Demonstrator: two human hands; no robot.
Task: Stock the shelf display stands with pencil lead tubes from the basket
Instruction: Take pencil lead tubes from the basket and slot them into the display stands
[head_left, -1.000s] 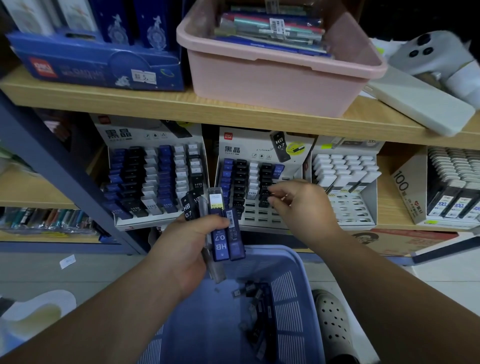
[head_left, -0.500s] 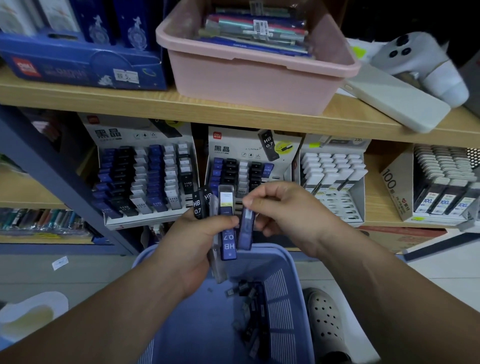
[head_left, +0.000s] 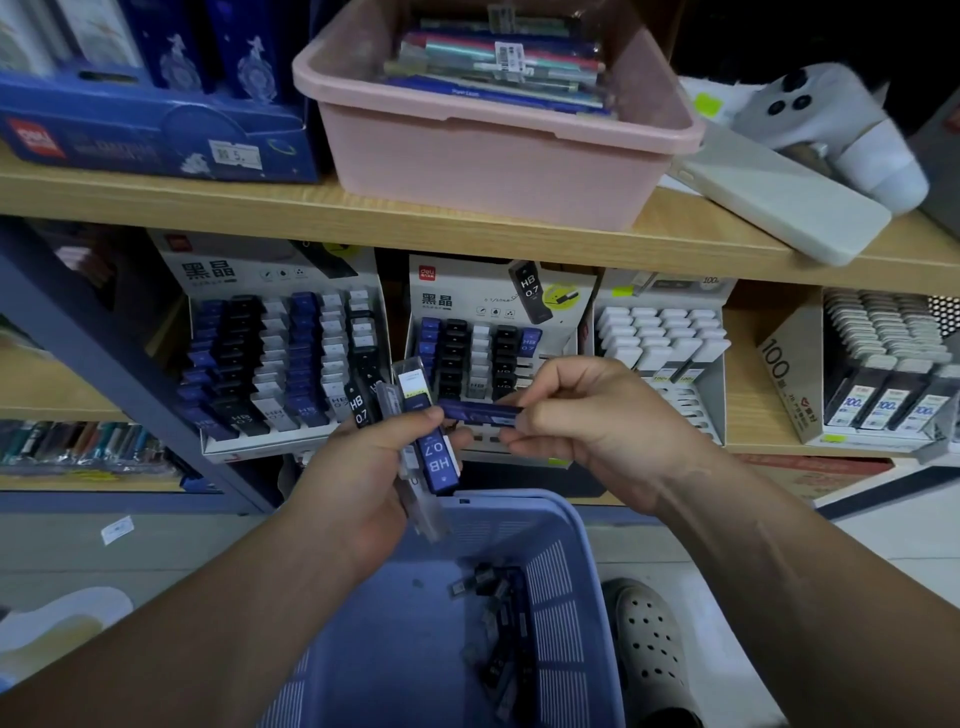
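Note:
My left hand (head_left: 363, 473) grips a fanned bundle of pencil lead tubes (head_left: 439, 462), blue, black and clear, marked HB 0.7. Between thumb and fingers, my right hand (head_left: 587, 410) pinches one blue tube (head_left: 480, 411), held sideways just right of the bundle. Both hands hover above the blue basket (head_left: 582, 530), where several more tubes (head_left: 498, 613) lie at the bottom. Behind the hands, on the lower shelf, stand two display stands: the left one (head_left: 283, 358) nearly full, the middle one (head_left: 488, 332) with open slots partly hidden by my hands.
A pink tub (head_left: 493, 150) of pens, a blue box (head_left: 156, 140) and a white case (head_left: 789, 208) sit on the upper wooden shelf. White lead stands (head_left: 660, 343) and a grey box (head_left: 883, 364) fill the lower shelf at right. A blue upright (head_left: 104, 364) slants at left. A shoe (head_left: 649, 644) rests beside the basket.
My right hand came back from the middle stand to the bundle, took hold of one blue tube and pulled it out sideways to the right. The left hand kept the bundle.

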